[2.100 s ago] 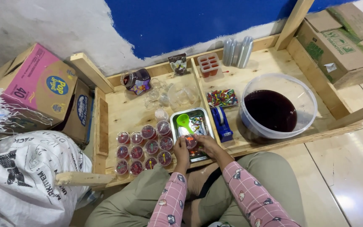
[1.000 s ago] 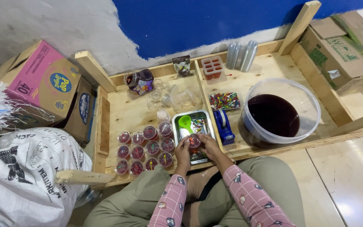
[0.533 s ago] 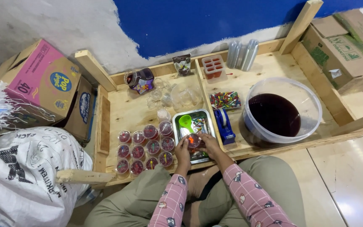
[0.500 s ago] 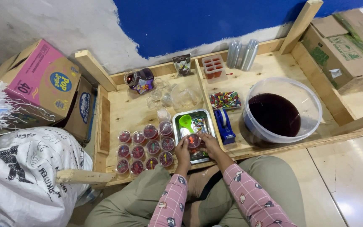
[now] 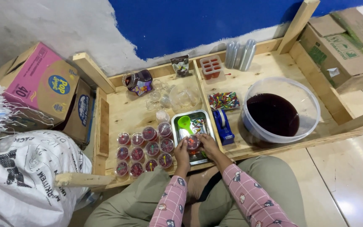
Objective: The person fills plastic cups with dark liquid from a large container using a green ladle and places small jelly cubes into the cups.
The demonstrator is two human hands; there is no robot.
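**Both hands on one small cup over the steel tray**

I see my left hand point(image 5: 182, 150) and right hand point(image 5: 207, 144) pinching a small red-filled cup point(image 5: 193, 142) between their fingertips, low centre of the frame, above the steel tray point(image 5: 203, 157). A green scoop point(image 5: 185, 123) lies in the tray. Filled cups point(image 5: 144, 150) stand in rows just left. A tub of dark liquid point(image 5: 280, 110) sits at right.

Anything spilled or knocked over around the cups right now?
Nothing stands out. The filled cups stand upright in rows, the tub of dark liquid shows no spill, and both hands hold one small cup over the metal tray.
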